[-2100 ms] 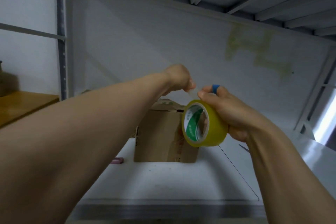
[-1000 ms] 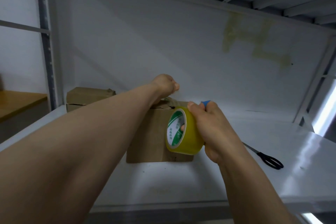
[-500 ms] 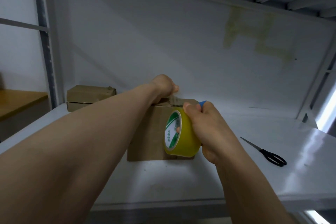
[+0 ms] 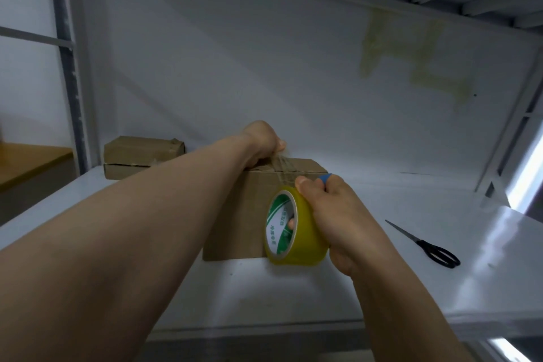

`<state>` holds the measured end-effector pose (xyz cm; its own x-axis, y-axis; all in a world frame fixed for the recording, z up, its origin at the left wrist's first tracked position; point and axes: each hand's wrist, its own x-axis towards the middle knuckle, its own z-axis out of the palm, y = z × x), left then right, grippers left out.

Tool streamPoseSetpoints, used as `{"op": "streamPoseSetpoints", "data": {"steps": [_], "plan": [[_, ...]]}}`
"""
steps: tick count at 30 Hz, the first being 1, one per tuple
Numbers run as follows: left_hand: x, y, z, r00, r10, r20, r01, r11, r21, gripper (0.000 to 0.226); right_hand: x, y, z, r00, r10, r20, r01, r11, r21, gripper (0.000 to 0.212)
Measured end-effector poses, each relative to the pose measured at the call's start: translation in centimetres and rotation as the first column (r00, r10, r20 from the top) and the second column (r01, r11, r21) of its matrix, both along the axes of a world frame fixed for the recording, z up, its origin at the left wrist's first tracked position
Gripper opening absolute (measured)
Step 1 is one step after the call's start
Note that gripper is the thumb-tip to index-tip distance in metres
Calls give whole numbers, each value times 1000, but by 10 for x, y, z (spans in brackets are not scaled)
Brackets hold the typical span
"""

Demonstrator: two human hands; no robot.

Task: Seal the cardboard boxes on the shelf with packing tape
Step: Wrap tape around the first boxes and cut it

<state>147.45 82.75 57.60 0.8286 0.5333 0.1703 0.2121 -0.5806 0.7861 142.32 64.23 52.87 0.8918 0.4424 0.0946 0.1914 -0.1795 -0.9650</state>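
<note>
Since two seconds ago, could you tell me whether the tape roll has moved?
Yes. Against the cardboard box, the tape roll in the right hand has dropped from its top edge to near its base.

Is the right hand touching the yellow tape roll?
Touching. Head view: the right hand grips the tape roll, thumb on its outer face, a fingertip showing inside the core.

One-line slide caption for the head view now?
Left hand holds the tape end on the cardboard box top, right hand grips the yellow tape roll at its front, strip stretched between.
</note>
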Motion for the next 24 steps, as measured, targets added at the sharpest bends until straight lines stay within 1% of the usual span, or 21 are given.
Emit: {"op": "streamPoseSetpoints", "data": {"steps": [2, 5, 11, 15, 17, 18, 19, 20, 21, 22, 24], "plan": [[-1, 1, 0, 1000, 15, 0, -15, 1000, -10, 30, 0, 1, 0, 1000, 3, -3, -3, 1000, 2, 30], [-1, 0, 0, 1000, 21, -23, -21, 1000, 2, 28, -1, 1, -3, 1000, 0, -5, 0, 1000, -17, 26], [-2, -6, 5, 989, 12, -146, -6, 999, 43, 34, -3, -3, -9, 1000, 4, -25, -5, 999, -34, 22], [-9, -8, 16, 958, -25, -287, 37, 999, 37, 33, -6, -4, -12, 999, 9, -35, -11, 998, -65, 22], [-11, -10, 18, 945, -30, -326, 48, 998, 46, 34, -7, -3, -15, 1000, 18, -10, -18, 997, -72, 16], [-11, -10, 19, 940, -32, -339, 61, 995, 75, 35, -9, -3, -15, 999, 25, 30, -22, 996, -83, 14], [-9, -10, 18, 938, -32, -344, 74, 991, 109, 35, -9, -2, -16, 995, 37, 91, -26, 993, -119, 23], [-8, -9, 18, 935, -36, -352, 84, 989, 121, 32, -8, -2, -16, 986, 57, 155, -30, 985, -172, 37], [-7, -9, 18, 930, -46, -366, 94, 989, 115, 26, -7, -2, -16, 974, 80, 210, -30, 972, -232, 47], [-7, -9, 18, 926, -56, -374, 108, 987, 119, 19, -7, -1, -15, 963, 100, 252, -26, 959, -283, 52], [-7, -10, 18, 914, -46, -404, 124, 978, 169, 14, -6, 2, -12, 950, 133, 282, -26, 935, -354, 53]]}}
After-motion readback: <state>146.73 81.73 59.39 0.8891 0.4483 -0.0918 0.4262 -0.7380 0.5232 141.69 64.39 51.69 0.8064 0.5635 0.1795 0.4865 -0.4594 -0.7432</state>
